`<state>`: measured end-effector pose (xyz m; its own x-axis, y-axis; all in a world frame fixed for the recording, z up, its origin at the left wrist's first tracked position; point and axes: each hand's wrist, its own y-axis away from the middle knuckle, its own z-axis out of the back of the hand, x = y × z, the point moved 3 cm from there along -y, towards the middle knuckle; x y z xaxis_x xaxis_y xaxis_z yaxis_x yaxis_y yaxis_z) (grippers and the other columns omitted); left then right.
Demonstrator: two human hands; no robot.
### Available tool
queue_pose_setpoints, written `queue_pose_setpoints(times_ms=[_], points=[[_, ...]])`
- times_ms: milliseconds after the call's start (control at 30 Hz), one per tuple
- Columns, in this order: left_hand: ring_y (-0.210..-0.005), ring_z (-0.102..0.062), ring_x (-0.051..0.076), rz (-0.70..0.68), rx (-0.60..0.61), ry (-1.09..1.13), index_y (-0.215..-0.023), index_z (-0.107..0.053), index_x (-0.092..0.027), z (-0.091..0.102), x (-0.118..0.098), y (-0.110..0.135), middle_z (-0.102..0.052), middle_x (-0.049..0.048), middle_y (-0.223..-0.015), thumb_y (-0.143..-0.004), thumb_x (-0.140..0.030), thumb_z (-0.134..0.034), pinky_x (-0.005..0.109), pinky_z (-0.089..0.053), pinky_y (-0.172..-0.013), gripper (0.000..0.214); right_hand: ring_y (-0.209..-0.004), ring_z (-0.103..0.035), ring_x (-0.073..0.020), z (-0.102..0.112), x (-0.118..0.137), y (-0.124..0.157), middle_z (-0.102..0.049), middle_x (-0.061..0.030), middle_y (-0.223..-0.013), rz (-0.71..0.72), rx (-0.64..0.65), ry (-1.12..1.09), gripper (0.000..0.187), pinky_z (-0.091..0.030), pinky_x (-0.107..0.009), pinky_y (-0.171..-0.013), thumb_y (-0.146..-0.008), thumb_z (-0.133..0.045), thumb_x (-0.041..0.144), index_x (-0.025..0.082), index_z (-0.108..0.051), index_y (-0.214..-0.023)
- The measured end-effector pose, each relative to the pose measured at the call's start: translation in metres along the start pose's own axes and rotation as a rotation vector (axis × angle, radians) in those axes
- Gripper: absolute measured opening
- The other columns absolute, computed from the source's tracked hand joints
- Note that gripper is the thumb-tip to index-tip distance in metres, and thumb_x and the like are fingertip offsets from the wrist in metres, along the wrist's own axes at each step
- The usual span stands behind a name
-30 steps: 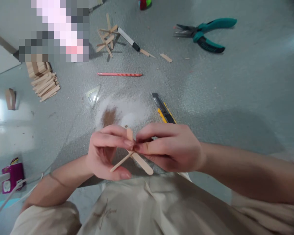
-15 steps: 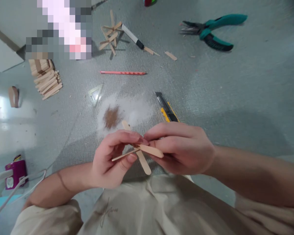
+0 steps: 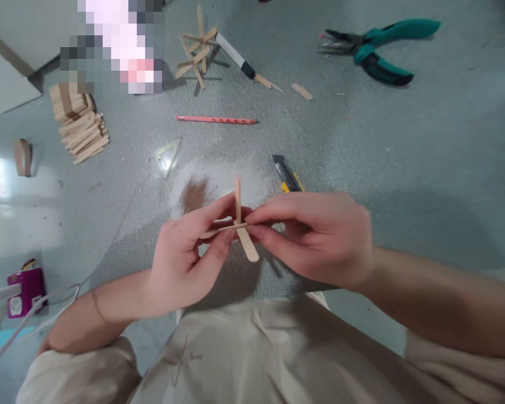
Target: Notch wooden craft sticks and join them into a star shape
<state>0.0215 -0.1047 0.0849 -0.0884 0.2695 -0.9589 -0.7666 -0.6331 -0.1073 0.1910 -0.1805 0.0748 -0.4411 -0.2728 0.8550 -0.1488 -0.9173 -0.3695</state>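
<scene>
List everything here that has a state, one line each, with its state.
crossed sticks, held in the air, pinched at the crossing
left hand, fingers shut on the crossed sticks
right hand, fingers shut on the crossed sticks
pliers, lying flat, jaws shut
utility knife, lying flat, partly hidden by right hand
pencil, lying flat
stick stack, piled loosely

Crossed pair, pale bare wood with rounded ends. The upright stick (image 3: 248, 248) stands nearly vertical, its flat face toward you and its lower end tipped slightly to your right. The level stick (image 3: 219, 229) crosses it near mid-length, seen edge-on as a thin line running out to your left. You pinch the crossing between your left hand (image 3: 180, 258) and right hand (image 3: 320, 235).
</scene>
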Motion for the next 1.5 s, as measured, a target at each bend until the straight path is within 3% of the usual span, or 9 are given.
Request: queue_pose_setpoints(times_ms=[133, 300, 600, 800, 1100, 1500], points=[[-0.088, -0.076, 0.014, 0.145, -0.014, 0.048, -0.138, -0.064, -0.024, 0.002, 0.010, -0.003, -0.079, 0.0054, -0.111, -0.096, -0.018, -0.062, 0.022, -0.064, -0.077, 0.042, -0.059, -0.072, -0.0141, -0.005, -0.008, 0.000, -0.076, 0.0008, -0.076, -0.208, 0.034, -0.256, 0.014, -0.062, -0.024, -0.052, -0.089, -0.067, 0.011, 0.024, -0.070, -0.088], [-0.080, -0.074, 0.012, 0.244, -0.033, 0.190, -0.136, -0.065, -0.023, -0.002, 0.018, -0.004, -0.079, 0.0054, -0.108, -0.096, -0.022, -0.064, 0.022, -0.063, -0.075, 0.041, -0.056, -0.071, -0.0134, -0.009, -0.013, 0.001, -0.074, 0.0003, -0.075, -0.295, 0.035, -0.416, 0.016, -0.062, -0.022, -0.051, -0.090, -0.066, 0.008, 0.023, -0.069, -0.087], [-0.092, -0.077, 0.016, 0.216, -0.070, 0.150, -0.133, -0.068, -0.026, 0.000, 0.016, -0.003, -0.079, 0.0043, -0.111, -0.091, -0.021, -0.070, 0.024, -0.064, -0.079, 0.042, -0.059, -0.070, -0.0135, -0.008, -0.012, 0.000, -0.074, 0.0007, -0.074, -0.227, 0.036, -0.334, 0.017, -0.062, -0.023, -0.053, -0.086, -0.068, 0.007, 0.024, -0.071, -0.085], [-0.080, -0.074, 0.013, 0.200, -0.088, 0.145, -0.131, -0.070, -0.027, -0.001, 0.017, -0.003, -0.081, 0.0028, -0.103, -0.091, -0.020, -0.069, 0.020, -0.060, -0.068, 0.040, -0.063, -0.071, -0.0137, -0.007, -0.012, 0.000, -0.075, 0.0003, -0.077, -0.211, 0.024, -0.303, 0.017, -0.063, -0.023, -0.055, -0.087, -0.068, 0.008, 0.025, -0.071, -0.087], [-0.079, -0.074, 0.011, 0.179, -0.116, 0.103, -0.129, -0.071, -0.027, -0.001, 0.016, -0.002, -0.081, 0.0020, -0.104, -0.090, -0.018, -0.069, 0.018, -0.061, -0.070, 0.040, -0.058, -0.066, -0.0105, -0.007, -0.011, -0.003, -0.072, 0.0029, -0.071, -0.145, 0.049, -0.214, 0.013, -0.056, -0.020, -0.051, -0.087, -0.066, 0.010, 0.022, -0.070, -0.085], [-0.080, -0.075, 0.012, 0.255, -0.150, 0.355, -0.118, -0.076, -0.028, -0.004, 0.024, -0.004, -0.081, 0.0033, -0.103, -0.085, -0.019, -0.078, 0.022, -0.062, -0.074, 0.035, -0.052, -0.058, -0.0095, -0.001, -0.011, -0.007, -0.071, 0.0033, -0.070, -0.108, 0.141, -0.086, 0.012, -0.045, -0.024, -0.046, -0.089, -0.064, 0.014, 0.023, -0.070, -0.085]])
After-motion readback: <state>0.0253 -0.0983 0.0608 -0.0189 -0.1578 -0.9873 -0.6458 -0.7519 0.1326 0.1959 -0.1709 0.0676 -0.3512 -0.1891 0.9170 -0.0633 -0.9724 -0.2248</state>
